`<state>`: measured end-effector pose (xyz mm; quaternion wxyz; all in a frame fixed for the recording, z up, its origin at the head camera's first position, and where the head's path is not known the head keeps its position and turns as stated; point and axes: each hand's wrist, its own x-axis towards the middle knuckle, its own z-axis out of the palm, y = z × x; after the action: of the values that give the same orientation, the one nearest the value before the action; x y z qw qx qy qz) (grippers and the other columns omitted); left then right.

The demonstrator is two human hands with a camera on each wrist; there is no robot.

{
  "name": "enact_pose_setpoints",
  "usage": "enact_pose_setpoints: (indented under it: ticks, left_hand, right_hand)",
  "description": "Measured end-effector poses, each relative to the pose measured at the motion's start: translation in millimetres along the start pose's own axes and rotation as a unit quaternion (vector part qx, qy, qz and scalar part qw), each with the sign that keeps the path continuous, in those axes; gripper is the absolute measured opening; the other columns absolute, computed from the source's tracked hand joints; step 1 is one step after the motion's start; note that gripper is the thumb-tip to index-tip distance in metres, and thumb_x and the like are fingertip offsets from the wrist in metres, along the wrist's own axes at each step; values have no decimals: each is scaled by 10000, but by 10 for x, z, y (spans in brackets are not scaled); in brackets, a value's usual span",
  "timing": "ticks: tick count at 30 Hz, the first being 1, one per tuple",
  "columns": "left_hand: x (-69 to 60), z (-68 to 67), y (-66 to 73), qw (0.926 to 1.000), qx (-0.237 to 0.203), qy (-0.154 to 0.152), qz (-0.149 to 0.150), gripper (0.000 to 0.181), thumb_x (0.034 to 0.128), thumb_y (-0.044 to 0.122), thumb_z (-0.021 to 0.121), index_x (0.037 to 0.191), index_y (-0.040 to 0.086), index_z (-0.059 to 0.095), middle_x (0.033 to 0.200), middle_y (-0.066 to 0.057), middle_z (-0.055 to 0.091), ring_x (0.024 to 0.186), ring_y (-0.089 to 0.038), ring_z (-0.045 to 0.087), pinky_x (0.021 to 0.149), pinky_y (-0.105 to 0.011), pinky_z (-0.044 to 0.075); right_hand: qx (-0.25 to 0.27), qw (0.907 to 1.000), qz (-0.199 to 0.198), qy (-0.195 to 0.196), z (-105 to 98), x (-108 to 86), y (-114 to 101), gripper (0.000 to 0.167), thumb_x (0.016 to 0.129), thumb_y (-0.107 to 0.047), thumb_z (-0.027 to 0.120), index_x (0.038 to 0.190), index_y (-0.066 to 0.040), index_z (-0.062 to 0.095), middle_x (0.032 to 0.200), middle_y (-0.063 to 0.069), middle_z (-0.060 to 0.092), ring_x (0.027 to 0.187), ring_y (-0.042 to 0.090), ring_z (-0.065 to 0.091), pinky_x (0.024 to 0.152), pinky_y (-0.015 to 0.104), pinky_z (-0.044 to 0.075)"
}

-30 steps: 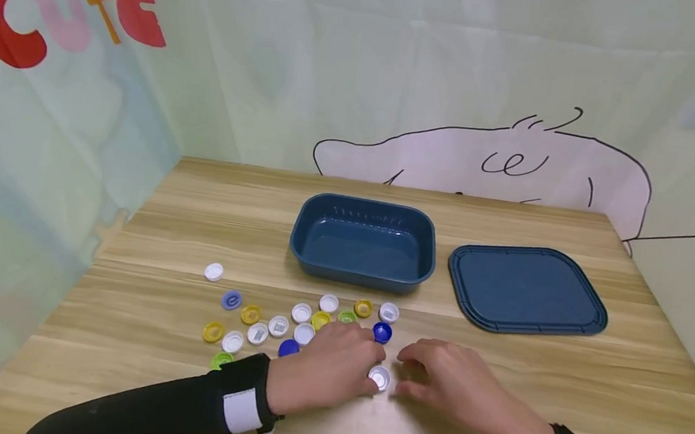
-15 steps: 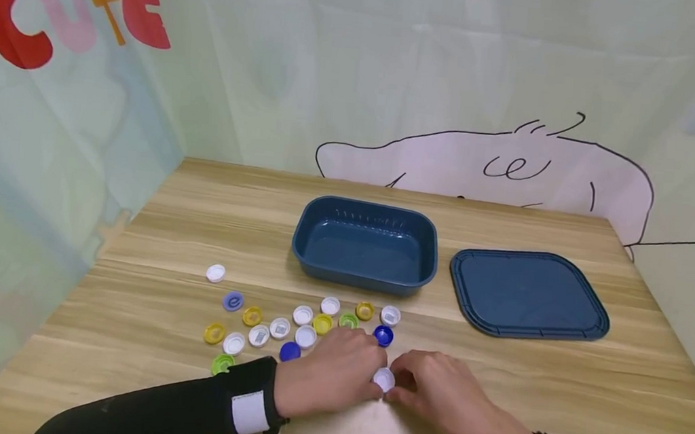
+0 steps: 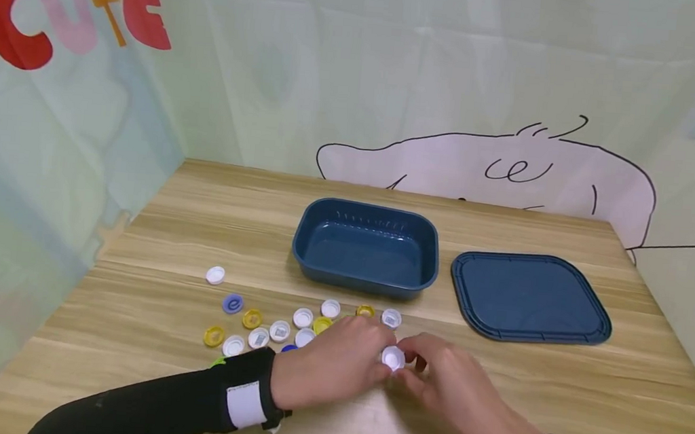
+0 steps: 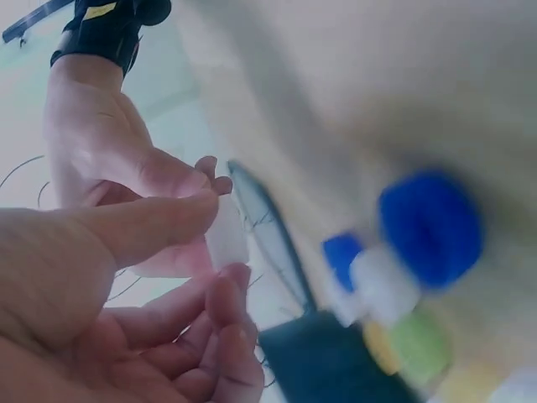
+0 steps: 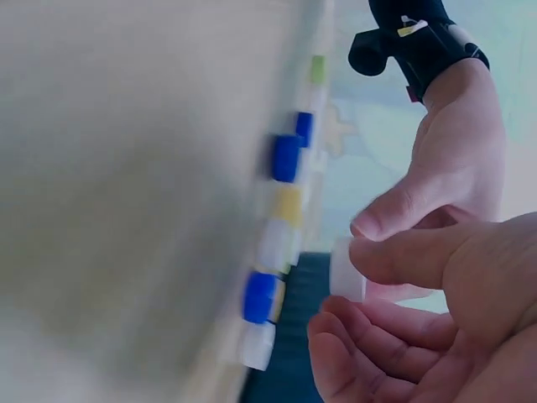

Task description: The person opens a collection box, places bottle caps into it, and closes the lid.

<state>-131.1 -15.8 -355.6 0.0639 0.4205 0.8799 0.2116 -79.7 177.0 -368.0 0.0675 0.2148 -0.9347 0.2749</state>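
Observation:
A white bottle cap point(image 3: 393, 359) is pinched between my two hands, just above the tabletop, its hollow side toward the head camera. My left hand point(image 3: 336, 366) grips its left edge, and my right hand point(image 3: 453, 392) holds the right edge with thumb and fingers. Seen from the left wrist, the thumb and fingers of both hands meet on the white cap point(image 4: 226, 235). In the right wrist view the cap point(image 5: 346, 270) stands edge-on between my right thumb and fingers, with the left hand point(image 5: 457, 159) behind. Part of the loose caps is hidden under my left hand and forearm.
White, yellow, blue and green caps, such as a yellow cap point(image 3: 213, 336) and a lavender cap point(image 3: 233, 303), lie scattered left of and beyond the hands. Behind them stands a dark blue bin point(image 3: 363, 283), with its flat lid point(image 3: 531, 296) to the right.
The right hand has come in from the right and taken hold of the white cap. Both hands have raised it a little off the table, slightly farther away and rightward.

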Motion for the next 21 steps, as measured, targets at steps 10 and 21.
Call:
enact_pose_setpoints:
  ticks: [10,21]
  left_hand:
    - [302,-562,-12,9984,-314,459,-108,215,927,182,801,1077,39,740,932,-31,682,796,-101,586,699,-160,494]
    - [965,-952,-180,9952,-318,757,-527,198,982,196,734,1124,59,720,985,-18,669,855,-136,598,715,-209,498]
  right_hand:
    - [-340,9961,-145,795,-370,379,-50,259,822,-61,871,1052,-80,753,884,-34,680,746,110,600,585,250,492]
    - [-341,9926,-278,1133,-703,968,293,294,898,-4,781,1182,16,707,985,124,687,828,235,635,666,380,555]
